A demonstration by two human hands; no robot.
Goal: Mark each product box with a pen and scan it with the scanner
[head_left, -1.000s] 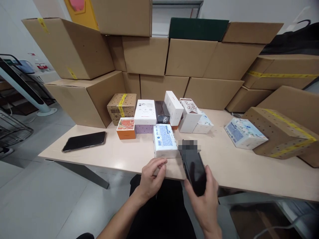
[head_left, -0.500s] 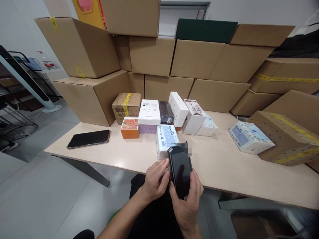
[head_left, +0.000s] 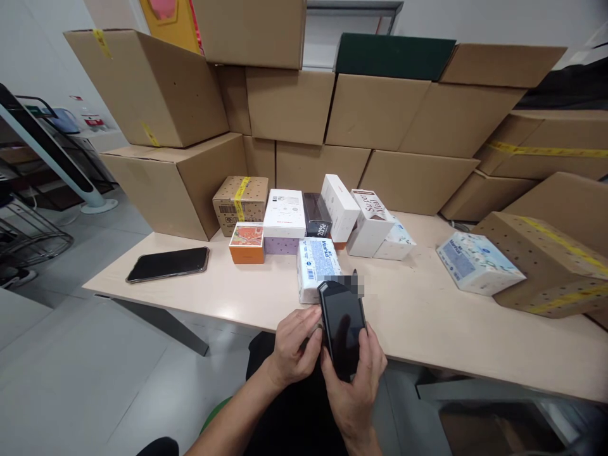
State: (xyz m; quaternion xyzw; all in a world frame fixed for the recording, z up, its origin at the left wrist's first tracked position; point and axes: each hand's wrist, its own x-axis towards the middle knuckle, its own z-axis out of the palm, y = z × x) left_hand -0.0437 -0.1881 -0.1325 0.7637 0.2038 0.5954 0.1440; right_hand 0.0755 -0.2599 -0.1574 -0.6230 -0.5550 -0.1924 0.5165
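Note:
A black handheld terminal point(head_left: 344, 332) with a dark screen is tilted up over the table's front edge. My right hand point(head_left: 354, 392) grips its lower end, thumb on the left side and fingers round the right. Closed at the terminal's left edge is my left hand point(head_left: 295, 345), fingertips and thumb pressed in against its side; part of that grip is hidden. Just behind the terminal's top lies a white and blue tissue pack point(head_left: 315, 261), partly covered by it. A blurred patch hides the area at the terminal's top right.
On the table point(head_left: 408, 304) stand an orange box point(head_left: 247, 246), several small cartons and, at the right, another tissue pack point(head_left: 477, 263) beside a dotted carton point(head_left: 546, 266). A smartphone point(head_left: 168, 264) lies at the left. Large cardboard boxes point(head_left: 289, 104) form a wall behind.
The terminal and both hands have shifted very slightly left. My left fingers sit a little closer against the terminal's side. Everything on the table stays put.

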